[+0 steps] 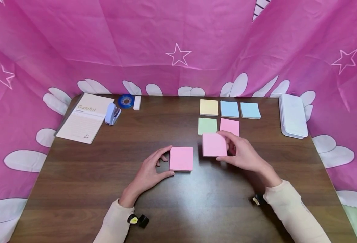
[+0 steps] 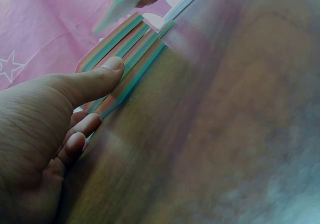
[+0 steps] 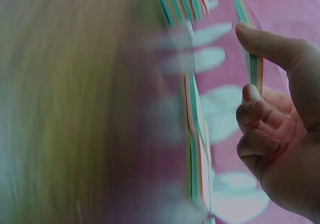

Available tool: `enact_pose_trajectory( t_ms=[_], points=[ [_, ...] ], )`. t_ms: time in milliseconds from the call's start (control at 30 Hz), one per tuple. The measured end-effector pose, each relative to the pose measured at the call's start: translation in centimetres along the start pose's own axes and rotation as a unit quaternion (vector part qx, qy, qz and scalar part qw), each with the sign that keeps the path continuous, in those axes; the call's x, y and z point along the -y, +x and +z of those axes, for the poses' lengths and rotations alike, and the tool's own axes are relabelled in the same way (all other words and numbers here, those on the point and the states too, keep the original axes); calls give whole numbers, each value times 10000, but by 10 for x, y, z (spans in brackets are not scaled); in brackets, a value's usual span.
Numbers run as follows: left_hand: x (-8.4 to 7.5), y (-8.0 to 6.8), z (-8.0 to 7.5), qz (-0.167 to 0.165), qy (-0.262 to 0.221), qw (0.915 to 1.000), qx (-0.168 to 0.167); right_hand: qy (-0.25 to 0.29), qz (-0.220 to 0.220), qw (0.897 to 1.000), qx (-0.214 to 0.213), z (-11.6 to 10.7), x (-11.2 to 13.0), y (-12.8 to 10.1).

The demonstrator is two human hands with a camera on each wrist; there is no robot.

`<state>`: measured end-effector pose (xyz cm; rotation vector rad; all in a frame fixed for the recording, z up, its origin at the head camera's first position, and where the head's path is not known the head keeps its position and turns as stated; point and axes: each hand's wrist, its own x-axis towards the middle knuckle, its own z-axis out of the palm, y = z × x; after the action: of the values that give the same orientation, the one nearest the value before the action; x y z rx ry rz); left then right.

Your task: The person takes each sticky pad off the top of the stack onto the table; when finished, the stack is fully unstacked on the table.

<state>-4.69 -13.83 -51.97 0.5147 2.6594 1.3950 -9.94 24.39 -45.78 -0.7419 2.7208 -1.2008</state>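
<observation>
Near the middle of the table, a stack of pink-topped sticky note pads [image 1: 181, 158] lies with my left hand [image 1: 148, 172] at its left side. The thumb and forefinger grip it across the near and far edges. Striped coloured edges of the stack [image 2: 140, 59] show in the left wrist view. To the right, my right hand [image 1: 245, 153] pinches another pink-topped sticky note pad [image 1: 214, 145] by its right side, raised off the table. In the right wrist view this pad [image 3: 255, 69] is seen edge-on between thumb and fingers.
Behind the right hand lie sticky note pads: yellow [image 1: 208, 107], green [image 1: 207, 126], pink [image 1: 230, 126] and blue [image 1: 229, 109]. A white case [image 1: 293, 116] stands far right. At the back left are a notebook [image 1: 85, 118], stapler [image 1: 112, 114], blue tape roll [image 1: 126, 101] and white eraser [image 1: 137, 103].
</observation>
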Motion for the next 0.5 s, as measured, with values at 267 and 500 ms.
enact_pose_trajectory(
  t_ms=[267, 500],
  points=[
    [2, 0, 0, 42, 3, 10000, 0, -288, 302, 9984, -383, -42, -45, -12],
    [2, 0, 0, 38, 1, 10000, 8, -557, 763, 9946, -433, -74, -76, -24]
  ],
)
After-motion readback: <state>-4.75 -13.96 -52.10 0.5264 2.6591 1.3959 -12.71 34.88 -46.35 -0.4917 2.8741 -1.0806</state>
